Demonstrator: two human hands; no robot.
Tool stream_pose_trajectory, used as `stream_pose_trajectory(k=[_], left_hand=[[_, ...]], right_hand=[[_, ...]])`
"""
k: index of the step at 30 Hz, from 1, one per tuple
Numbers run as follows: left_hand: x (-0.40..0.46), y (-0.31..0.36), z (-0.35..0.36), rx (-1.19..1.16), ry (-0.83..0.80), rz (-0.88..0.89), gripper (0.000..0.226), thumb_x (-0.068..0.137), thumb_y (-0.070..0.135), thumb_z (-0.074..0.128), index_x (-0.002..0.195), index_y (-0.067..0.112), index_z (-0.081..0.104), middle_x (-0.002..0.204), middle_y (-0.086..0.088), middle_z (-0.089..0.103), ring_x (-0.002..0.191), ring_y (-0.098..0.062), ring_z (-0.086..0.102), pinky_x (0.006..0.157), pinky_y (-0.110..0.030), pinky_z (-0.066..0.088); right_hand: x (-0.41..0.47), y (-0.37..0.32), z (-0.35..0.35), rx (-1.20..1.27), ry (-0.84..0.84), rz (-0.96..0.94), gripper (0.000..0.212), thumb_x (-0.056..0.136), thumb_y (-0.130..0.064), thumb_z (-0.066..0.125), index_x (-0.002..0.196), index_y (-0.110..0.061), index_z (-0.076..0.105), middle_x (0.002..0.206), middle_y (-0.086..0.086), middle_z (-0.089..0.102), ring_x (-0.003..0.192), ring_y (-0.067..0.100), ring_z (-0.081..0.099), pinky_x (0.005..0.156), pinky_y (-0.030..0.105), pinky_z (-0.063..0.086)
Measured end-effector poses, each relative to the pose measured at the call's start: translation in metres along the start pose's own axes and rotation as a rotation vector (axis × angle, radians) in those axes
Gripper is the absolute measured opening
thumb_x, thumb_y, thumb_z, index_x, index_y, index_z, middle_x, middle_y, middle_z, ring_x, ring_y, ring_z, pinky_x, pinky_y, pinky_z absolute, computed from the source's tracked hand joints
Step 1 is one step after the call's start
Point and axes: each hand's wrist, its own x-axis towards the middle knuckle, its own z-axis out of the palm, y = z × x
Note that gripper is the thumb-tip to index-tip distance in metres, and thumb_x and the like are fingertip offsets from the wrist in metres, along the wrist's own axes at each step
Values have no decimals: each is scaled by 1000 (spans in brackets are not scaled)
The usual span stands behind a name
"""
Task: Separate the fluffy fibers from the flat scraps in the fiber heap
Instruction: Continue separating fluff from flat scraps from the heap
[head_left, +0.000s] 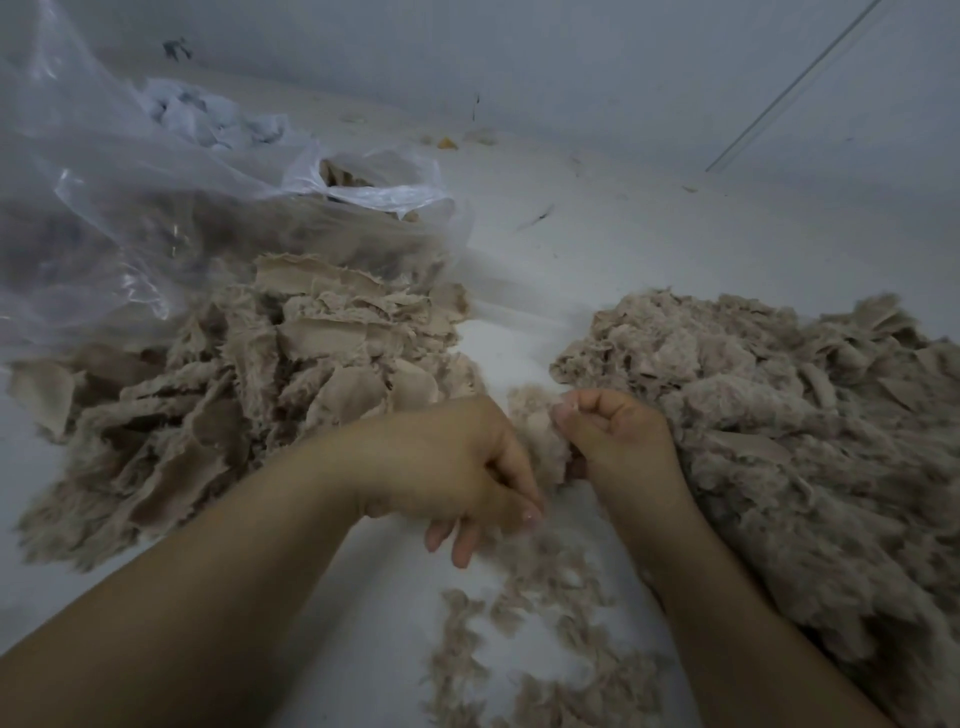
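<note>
Between two big heaps, a fluffy clump (535, 441) sits in both hands. Left hand (457, 467) pinches its lower edge; right hand (613, 431) has a curled grip on its top. Flat scraps (270, 374) pile up left, the fiber heap (779, 415) right. Loose tufts (545, 649) dot the white floor (597, 249). Two plastic bags (130, 182) lie near a pale wall (571, 62).
</note>
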Motion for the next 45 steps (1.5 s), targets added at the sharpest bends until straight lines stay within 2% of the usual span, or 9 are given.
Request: stream_pose_trajectory(k=[5, 14, 20, 23, 27, 29, 35, 41, 45], left_hand=[[29, -10, 17, -269, 640, -112, 34, 74, 32, 85, 77, 11, 58, 61, -4, 57, 31, -9, 42, 35, -19, 31], [48, -33, 27, -695, 826, 31, 22, 91, 3, 63, 70, 3, 69, 48, -7, 60, 36, -17, 51, 35, -20, 39], [45, -41, 15, -605, 1046, 80, 25, 95, 7, 59, 73, 8, 68, 52, -11, 60, 40, -21, 51, 37, -23, 40], [39, -37, 10, -221, 1266, 156, 16, 93, 15, 63, 78, 17, 66, 61, 3, 65, 51, -12, 58, 47, -25, 45], [37, -28, 32, 746, 1110, 388, 2, 83, 9, 67, 81, 9, 67, 66, -6, 63, 56, -27, 60, 48, -39, 50], [39, -26, 45, 823, 994, 417, 10, 86, 17, 64, 82, 10, 70, 71, -6, 64, 60, -27, 61, 47, -38, 49], [42, -27, 37, 339, 826, 392, 13, 89, 12, 65, 83, 10, 77, 80, -2, 63, 81, -15, 55, 74, -30, 45], [42, -35, 25, -407, 1017, 76, 16, 90, 2, 64, 87, 18, 65, 76, -5, 62, 55, -10, 52, 47, -20, 41], [38, -33, 22, -576, 730, 38, 18, 89, 16, 71, 99, 3, 65, 57, -10, 59, 36, -15, 49, 33, -20, 35]], right_hand=[[-3, -4, 0, -38, -25, -10, 15, 91, -2, 63, 78, -10, 66, 73, 25, 66, 68, 32, 62, 68, 54, 56], [-7, -10, 2, 109, -87, 12, 30, 95, -4, 59, 68, -13, 70, 69, 15, 73, 60, 25, 69, 55, 33, 60], [-4, -8, 1, 124, -32, 54, 21, 97, -4, 56, 78, -4, 64, 69, 12, 71, 61, 22, 69, 51, 29, 57], [-2, -7, 3, 114, -43, 79, 23, 98, -5, 54, 77, -5, 63, 68, 12, 69, 57, 22, 66, 50, 31, 57], [-3, -5, 0, 53, -74, 42, 26, 100, -10, 52, 76, -4, 61, 66, 20, 63, 57, 28, 59, 50, 32, 52], [-3, -5, -1, 12, -59, 18, 27, 101, -11, 51, 77, -2, 61, 65, 29, 57, 58, 29, 53, 52, 34, 48], [-5, -9, -2, 72, -53, 16, 33, 94, -28, 61, 74, -3, 65, 69, 24, 63, 65, 35, 58, 62, 46, 52], [-3, -7, -2, 106, -41, 44, 21, 97, -9, 57, 82, -2, 70, 82, 23, 73, 71, 33, 72, 57, 35, 59], [-1, -6, -2, 64, -47, 43, 26, 101, -11, 50, 92, 3, 70, 88, 26, 72, 76, 35, 72, 59, 35, 59]])
